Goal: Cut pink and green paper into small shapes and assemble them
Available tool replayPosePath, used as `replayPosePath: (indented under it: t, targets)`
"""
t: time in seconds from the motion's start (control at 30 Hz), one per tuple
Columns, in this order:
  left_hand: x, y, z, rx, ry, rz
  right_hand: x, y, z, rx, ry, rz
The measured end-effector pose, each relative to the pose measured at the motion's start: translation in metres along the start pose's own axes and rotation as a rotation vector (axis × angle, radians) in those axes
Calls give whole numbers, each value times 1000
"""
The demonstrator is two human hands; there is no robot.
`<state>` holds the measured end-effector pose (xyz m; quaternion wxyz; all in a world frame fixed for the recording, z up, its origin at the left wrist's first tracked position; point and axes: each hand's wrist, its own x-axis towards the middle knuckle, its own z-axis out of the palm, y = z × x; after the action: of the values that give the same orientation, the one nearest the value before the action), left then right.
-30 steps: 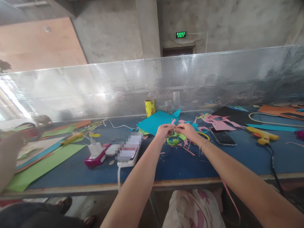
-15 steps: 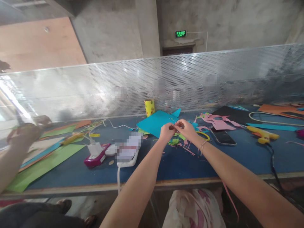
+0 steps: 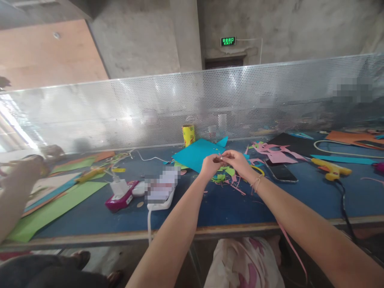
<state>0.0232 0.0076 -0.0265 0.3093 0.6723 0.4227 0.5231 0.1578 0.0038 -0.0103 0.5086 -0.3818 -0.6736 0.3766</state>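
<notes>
My left hand [image 3: 211,165] and my right hand [image 3: 236,161] meet fingertip to fingertip over the table. Both are closed in a pinch, and a tiny pale thing between them is too small to name. Just behind the fingers lies a blue sheet of paper [image 3: 192,154], partly covered by my left hand. Green and pink paper scraps [image 3: 225,175] are scattered beneath my hands. Beside my right wrist a yellow ring-shaped thing [image 3: 259,171] shows in part. A long pink strip [image 3: 289,244] hangs below the table edge under my right forearm.
Right of my hands lie a phone [image 3: 282,172], pink paper cutouts [image 3: 277,152] and a yellow glue gun [image 3: 331,169]. To the left are a white power strip [image 3: 163,200] and a purple socket block [image 3: 120,200]. A yellow tube [image 3: 189,135] stands behind. A co-worker's arm [image 3: 21,188] reaches in at far left.
My hands stay together in nearly the same place, the fingers shifting slightly. A small pale spot now shows at my fingertips. The co-worker's hand at far left has moved a little.
</notes>
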Motion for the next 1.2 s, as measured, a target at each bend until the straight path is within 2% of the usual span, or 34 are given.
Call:
replayPosePath:
  t: [0.33, 0.63, 0.83, 1.03, 1.2]
  targets:
    - [0, 1, 1, -21, -29, -7, 2, 5, -1, 197, -41, 88]
    - [3, -7, 1, 76, -35, 46, 0, 0, -5, -55, -68, -9]
    - [3, -8, 2, 101, -32, 63, 1, 0, -5, -151, -35, -63]
    - [3, -10, 2, 101, -67, 64, 2, 4, -6, -126, -77, -41]
    - [1, -5, 2, 126, -45, 83, 3, 8, -5, -82, -109, -35]
